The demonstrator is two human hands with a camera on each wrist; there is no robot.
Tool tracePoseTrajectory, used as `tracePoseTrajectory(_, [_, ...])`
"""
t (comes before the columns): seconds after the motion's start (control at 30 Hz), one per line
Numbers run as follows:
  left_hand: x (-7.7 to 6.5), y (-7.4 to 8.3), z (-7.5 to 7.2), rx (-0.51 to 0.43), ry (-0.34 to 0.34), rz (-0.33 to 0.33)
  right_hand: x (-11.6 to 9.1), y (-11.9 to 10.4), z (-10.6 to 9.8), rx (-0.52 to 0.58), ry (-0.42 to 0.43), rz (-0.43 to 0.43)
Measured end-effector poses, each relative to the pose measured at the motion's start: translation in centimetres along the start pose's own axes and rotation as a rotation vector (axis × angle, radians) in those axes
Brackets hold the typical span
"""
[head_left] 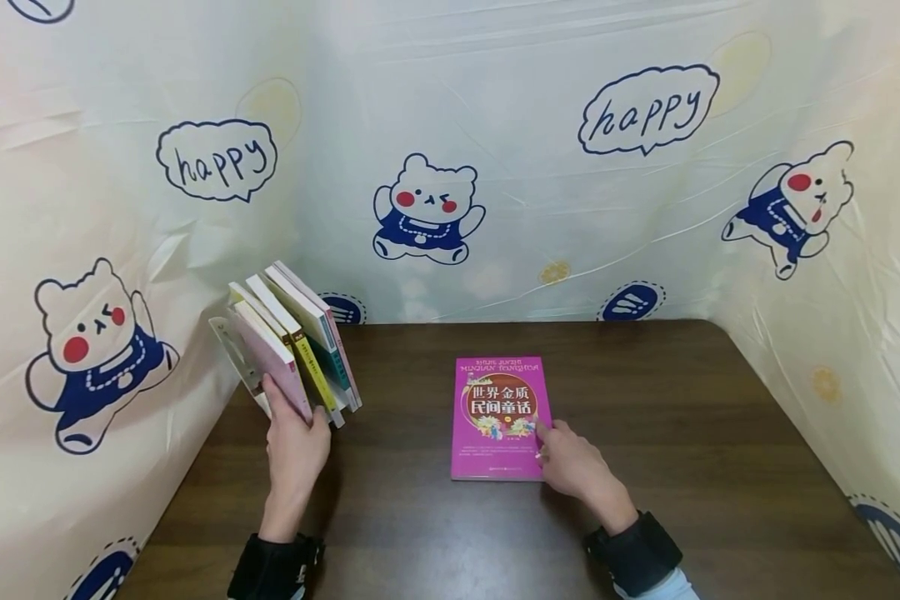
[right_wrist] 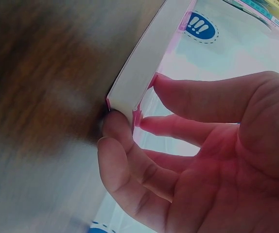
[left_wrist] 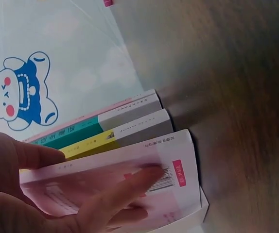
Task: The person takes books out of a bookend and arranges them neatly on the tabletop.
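Note:
At the table's left side, several books stand in a leaning row. My left hand (head_left: 294, 442) grips the pale pink book (head_left: 270, 346) there, fingers across its barcoded back cover and the other side of the hand at its spine in the left wrist view. Beside it stand a yellow-spined book (left_wrist: 91, 145) and a green-spined book (left_wrist: 74, 132). Near the middle of the table lies a magenta book (head_left: 495, 458), cover up. My right hand (head_left: 576, 458) holds that book's right edge, with fingertips on the cover and curled fingers against its page edge (right_wrist: 138, 63).
The dark wooden table (head_left: 405, 533) has a rounded far right corner. A pale curtain (head_left: 525, 225) printed with bears and "happy" bubbles rises behind the table and along both sides. A greyish-white book (head_left: 232, 350) leans outermost left in the row.

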State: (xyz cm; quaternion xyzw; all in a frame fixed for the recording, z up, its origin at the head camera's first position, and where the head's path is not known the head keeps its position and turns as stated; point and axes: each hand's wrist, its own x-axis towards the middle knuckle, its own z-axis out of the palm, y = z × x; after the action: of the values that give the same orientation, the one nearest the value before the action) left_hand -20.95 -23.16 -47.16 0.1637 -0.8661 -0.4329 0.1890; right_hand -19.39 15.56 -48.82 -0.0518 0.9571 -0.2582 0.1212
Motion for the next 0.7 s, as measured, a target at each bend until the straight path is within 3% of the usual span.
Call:
tracePoseTrajectory(0.3, [-0.05,-0.16,-0.60,0.014,-0.026,-0.007,0.12,0.00,0.05,-0.022,0.006,-0.006])
tracePoseTrajectory(0.7, [0.23,-0.40,-0.46,0.020,0.003,-0.009,0.04,-0.10,0.05,-0.022,0.007,-0.007])
